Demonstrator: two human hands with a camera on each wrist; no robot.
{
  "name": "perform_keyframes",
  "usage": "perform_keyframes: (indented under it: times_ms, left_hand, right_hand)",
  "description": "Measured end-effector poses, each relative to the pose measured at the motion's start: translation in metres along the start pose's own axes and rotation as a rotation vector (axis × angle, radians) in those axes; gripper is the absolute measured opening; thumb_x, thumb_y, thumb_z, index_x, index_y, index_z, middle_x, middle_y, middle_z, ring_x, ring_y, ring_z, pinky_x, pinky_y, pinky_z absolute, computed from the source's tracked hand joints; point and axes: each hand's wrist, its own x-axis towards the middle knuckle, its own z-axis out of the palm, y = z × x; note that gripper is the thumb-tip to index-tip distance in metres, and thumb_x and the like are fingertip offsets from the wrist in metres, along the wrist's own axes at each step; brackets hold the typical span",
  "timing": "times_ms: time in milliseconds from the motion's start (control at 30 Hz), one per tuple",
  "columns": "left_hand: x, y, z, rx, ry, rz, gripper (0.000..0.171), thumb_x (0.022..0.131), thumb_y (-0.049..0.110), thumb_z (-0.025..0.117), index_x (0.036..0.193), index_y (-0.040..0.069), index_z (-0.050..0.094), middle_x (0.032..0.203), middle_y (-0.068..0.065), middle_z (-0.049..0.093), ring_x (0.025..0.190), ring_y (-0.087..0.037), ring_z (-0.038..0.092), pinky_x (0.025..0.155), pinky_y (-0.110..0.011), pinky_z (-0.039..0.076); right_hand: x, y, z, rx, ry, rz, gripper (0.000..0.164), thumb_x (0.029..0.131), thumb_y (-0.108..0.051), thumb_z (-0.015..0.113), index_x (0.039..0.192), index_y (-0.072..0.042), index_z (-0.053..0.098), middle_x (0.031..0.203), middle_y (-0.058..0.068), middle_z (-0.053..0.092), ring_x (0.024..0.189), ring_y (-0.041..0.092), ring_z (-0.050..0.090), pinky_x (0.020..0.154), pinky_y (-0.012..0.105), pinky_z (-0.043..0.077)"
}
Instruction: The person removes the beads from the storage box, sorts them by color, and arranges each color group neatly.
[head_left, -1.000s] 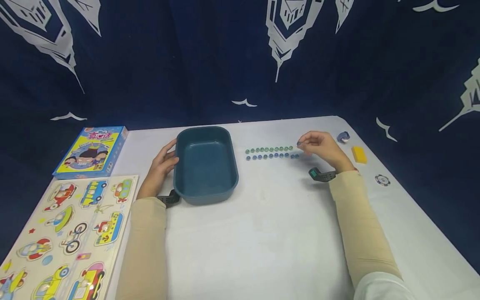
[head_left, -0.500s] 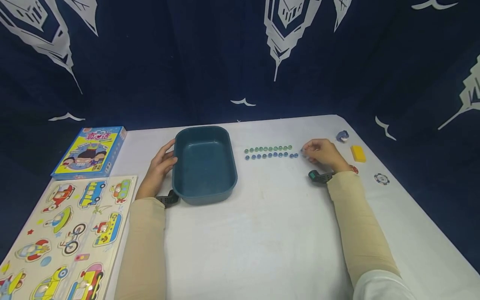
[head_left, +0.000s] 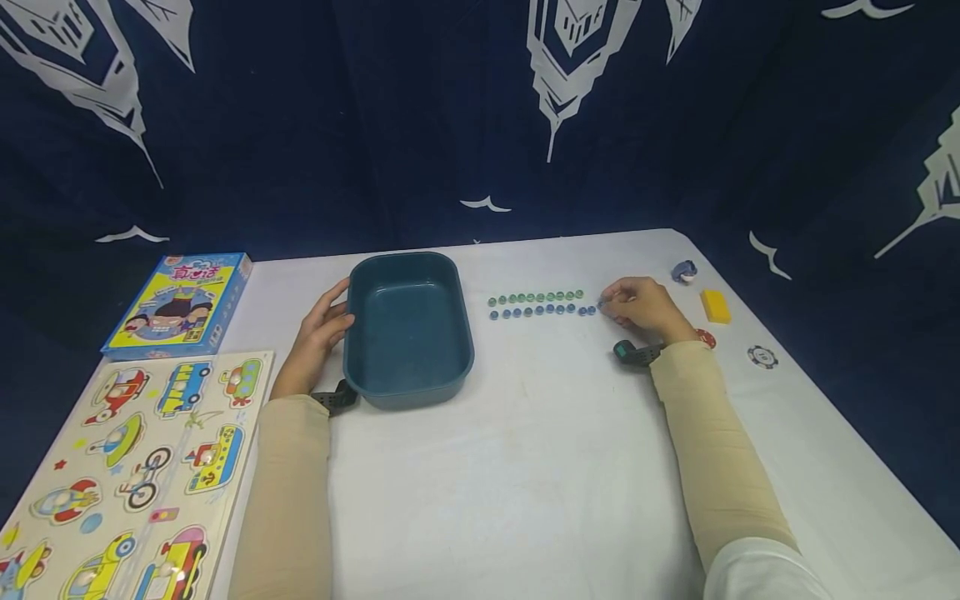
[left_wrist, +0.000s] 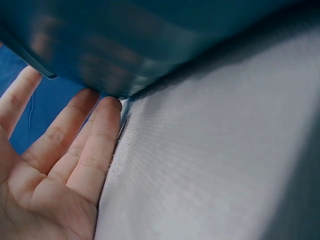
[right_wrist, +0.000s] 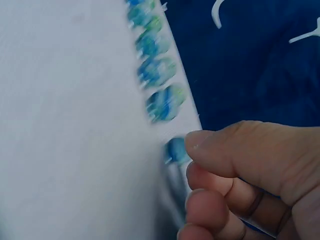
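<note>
A row of green marbles (head_left: 541,297) lies on the white table, with a row of blue marbles (head_left: 539,311) just nearer to me. At the right end of the blue row is my right hand (head_left: 647,308). In the right wrist view, its thumb and curled fingers pinch a blue marble (right_wrist: 176,150) close to the tabletop. My left hand (head_left: 318,342) rests against the left side of a dark teal tub (head_left: 411,398). Its fingers (left_wrist: 92,150) are fairly straight in the left wrist view, tips on the tub's outer wall. The tub's inside shows no contents.
On the left lie a blue and yellow box (head_left: 176,308) and a vehicle puzzle board (head_left: 142,475). Toward the right edge are a small blue-grey object (head_left: 684,272), a yellow block (head_left: 716,307), a red chip (head_left: 706,338) and a black-and-white chip (head_left: 762,357). A dark blue curtain (head_left: 360,125) hangs behind.
My right hand has come down with the blue marble from beside the green row to the end of the blue row, then edged slightly left. My left hand stays on the tub.
</note>
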Motion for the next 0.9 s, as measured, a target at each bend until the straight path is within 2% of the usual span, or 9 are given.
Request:
perform_keyframes:
  times_ms: [133, 333, 433, 467, 633, 767, 900]
  left_hand:
    - [-0.001, 0.000, -0.001, 0.001, 0.007, 0.001, 0.066, 0.096, 0.018, 0.051, 0.158, 0.028, 0.028, 0.153, -0.018, 0.039, 0.140, -0.034, 0.037, 0.118, -0.056, 0.019]
    - [0.002, -0.003, -0.001, 0.003, 0.011, 0.004, 0.066, 0.097, 0.019, 0.051, 0.158, 0.025, 0.029, 0.153, -0.019, 0.040, 0.140, -0.033, 0.037, 0.117, -0.054, 0.022]
    - [0.004, -0.004, 0.000, 0.011, 0.013, 0.011, 0.066, 0.097, 0.019, 0.052, 0.158, 0.024, 0.029, 0.152, -0.020, 0.041, 0.139, -0.034, 0.039, 0.117, -0.053, 0.025]
    - [0.004, -0.004, -0.001, 0.012, 0.011, 0.012, 0.066, 0.097, 0.019, 0.052, 0.158, 0.024, 0.029, 0.152, -0.020, 0.041, 0.140, -0.034, 0.038, 0.117, -0.053, 0.025]
    - [0.006, -0.006, -0.003, 0.011, 0.006, 0.020, 0.065, 0.098, 0.019, 0.052, 0.158, 0.024, 0.029, 0.152, -0.020, 0.041, 0.141, -0.033, 0.038, 0.117, -0.052, 0.026]
    - [0.006, -0.007, -0.004, 0.008, 0.006, 0.021, 0.065, 0.098, 0.020, 0.053, 0.158, 0.025, 0.029, 0.152, -0.019, 0.040, 0.142, -0.031, 0.037, 0.118, -0.050, 0.026]
    - [0.007, -0.007, -0.005, 0.007, 0.008, 0.032, 0.064, 0.098, 0.020, 0.053, 0.158, 0.023, 0.030, 0.152, -0.018, 0.041, 0.142, -0.030, 0.036, 0.118, -0.049, 0.027]
  right_hand:
    - [-0.001, -0.018, -0.004, -0.001, 0.018, -0.048, 0.027, 0.092, -0.014, 0.068, 0.116, -0.002, 0.068, 0.095, 0.011, 0.065, 0.069, 0.020, 0.060, 0.062, 0.028, 0.049]
    - [-0.009, -0.058, -0.001, 0.109, -0.018, -0.227, 0.027, 0.093, -0.014, 0.067, 0.117, 0.000, 0.068, 0.094, 0.011, 0.066, 0.070, 0.026, 0.062, 0.066, 0.031, 0.051]
    - [-0.012, -0.077, 0.009, 0.217, -0.098, -0.309, 0.026, 0.093, -0.011, 0.068, 0.116, 0.002, 0.067, 0.092, 0.009, 0.067, 0.071, 0.025, 0.063, 0.066, 0.031, 0.054]
    - [-0.013, -0.085, 0.013, 0.255, -0.133, -0.324, 0.026, 0.093, -0.011, 0.068, 0.116, 0.003, 0.067, 0.090, 0.010, 0.067, 0.070, 0.024, 0.062, 0.062, 0.030, 0.053]
    - [-0.015, -0.116, 0.040, 0.399, -0.329, -0.414, 0.023, 0.093, -0.005, 0.066, 0.113, 0.007, 0.067, 0.088, 0.011, 0.067, 0.068, 0.018, 0.059, 0.060, 0.031, 0.052]
    - [-0.017, -0.138, 0.061, 0.464, -0.455, -0.473, 0.024, 0.092, -0.002, 0.064, 0.113, 0.009, 0.065, 0.089, 0.007, 0.069, 0.071, 0.021, 0.060, 0.065, 0.032, 0.053]
    - [-0.020, -0.160, 0.082, 0.507, -0.542, -0.497, 0.024, 0.091, 0.000, 0.063, 0.112, 0.010, 0.065, 0.089, 0.008, 0.068, 0.072, 0.021, 0.061, 0.066, 0.033, 0.054]
